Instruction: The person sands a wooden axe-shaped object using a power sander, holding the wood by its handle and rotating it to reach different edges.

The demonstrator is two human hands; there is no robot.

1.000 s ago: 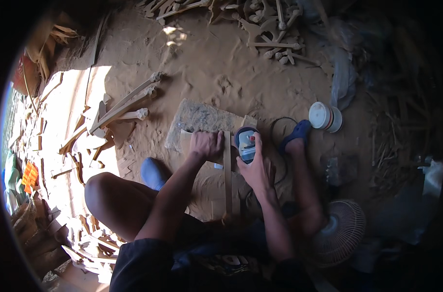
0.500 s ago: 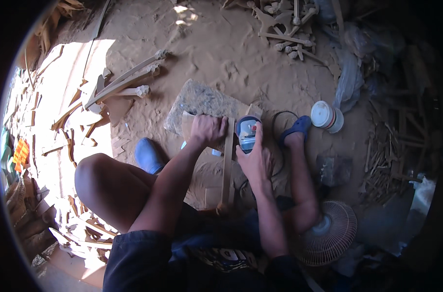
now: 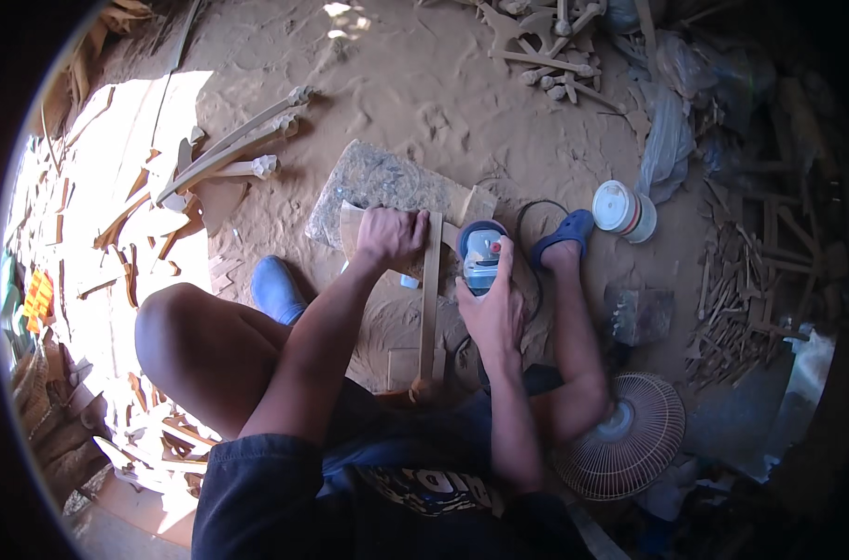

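My left hand (image 3: 389,237) has its fingers curled over a piece of pale wood, pressing it against a speckled stone block (image 3: 387,182). The wooden piece has a long straight strip (image 3: 430,299) running toward my lap and a broader curved part (image 3: 351,224) beside the hand. In my right hand (image 3: 495,322) is a grey-blue electric sander (image 3: 483,263) with a round dark disc and a red button. My index finger lies along its body near the button. The sander is just right of the strip, with a small gap between them.
My feet, in blue clogs (image 3: 279,287), flank the block. A black cord (image 3: 527,210) loops beside the right foot. White tub (image 3: 615,207) and wire-caged fan (image 3: 624,439) stand on the right. Carved wooden legs (image 3: 229,154) lie left, wood scraps (image 3: 737,289) right.
The sander has shifted slightly right, away from the strip, and more of the wood behind it shows. My left hand keeps its hold. The whole view has moved a little.
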